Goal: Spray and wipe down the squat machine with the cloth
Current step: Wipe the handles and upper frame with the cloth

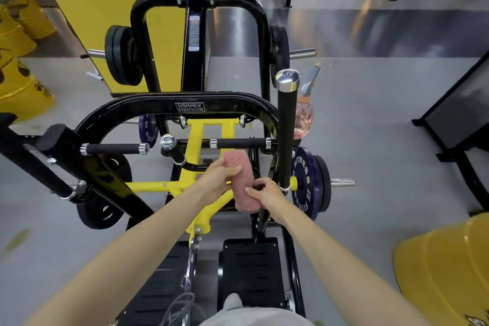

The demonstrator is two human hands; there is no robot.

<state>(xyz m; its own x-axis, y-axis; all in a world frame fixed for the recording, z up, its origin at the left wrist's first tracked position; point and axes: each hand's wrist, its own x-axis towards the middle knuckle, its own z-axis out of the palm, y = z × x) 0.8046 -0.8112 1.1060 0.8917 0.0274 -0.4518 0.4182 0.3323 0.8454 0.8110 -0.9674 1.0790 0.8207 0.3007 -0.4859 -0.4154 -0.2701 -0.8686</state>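
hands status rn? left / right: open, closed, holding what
Left hand: closed, holding the upper part of the pink cloth.
Right hand: closed, holding the lower part of the same cloth.

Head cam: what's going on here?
A person stands at the squat machine with both hands on a folded pink cloth. The left hand grips its upper part and the right hand pinches it lower down. The cloth looks clear of the machine, so no wiping right now. The spray bottle sits behind the upright handle on the right, untouched.
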